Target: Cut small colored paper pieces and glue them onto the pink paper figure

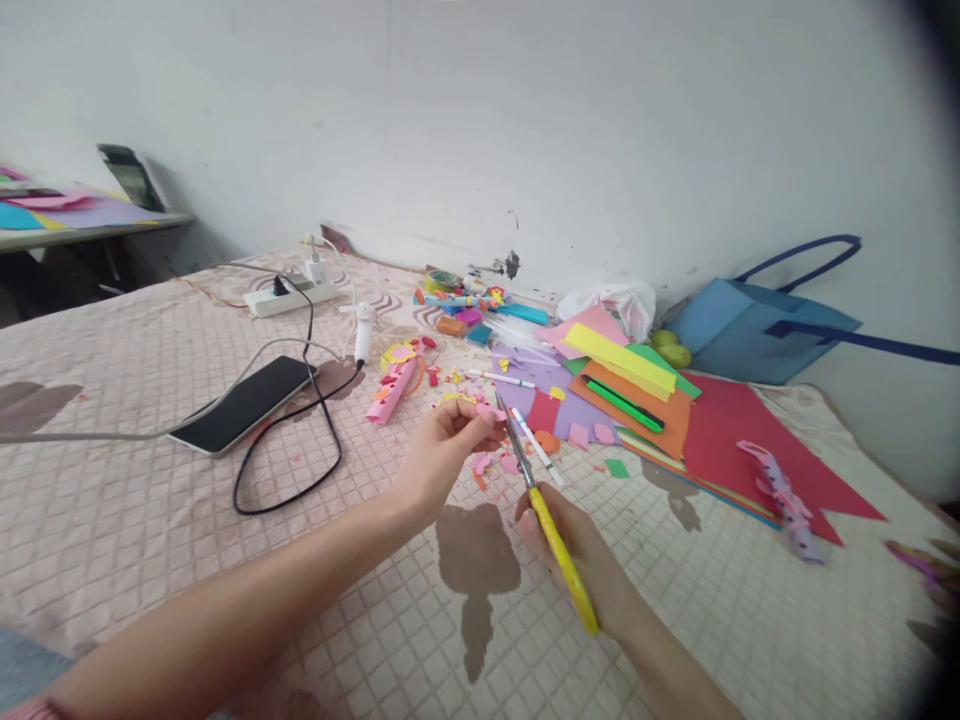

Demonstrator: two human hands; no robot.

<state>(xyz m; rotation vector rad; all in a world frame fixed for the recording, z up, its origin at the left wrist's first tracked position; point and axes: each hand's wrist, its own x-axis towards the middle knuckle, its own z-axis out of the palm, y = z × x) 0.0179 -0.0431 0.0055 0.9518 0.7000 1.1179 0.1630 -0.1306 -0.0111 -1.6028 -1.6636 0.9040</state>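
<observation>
Head view: the left hand point(435, 455) pinches 1 pink paper piece point(490, 411) beside the blades of the scissors point(559, 550), gripped by the right hand point(592, 560). Cutting looks partway: pink scraps point(510, 464) lie near both hands, while the red sheet point(731, 430), beyond the right hand, looks mostly whole.

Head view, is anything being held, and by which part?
The right hand holds the scissors by the yellow handle; the left hand pinches a small pink piece by its near edge.
</observation>
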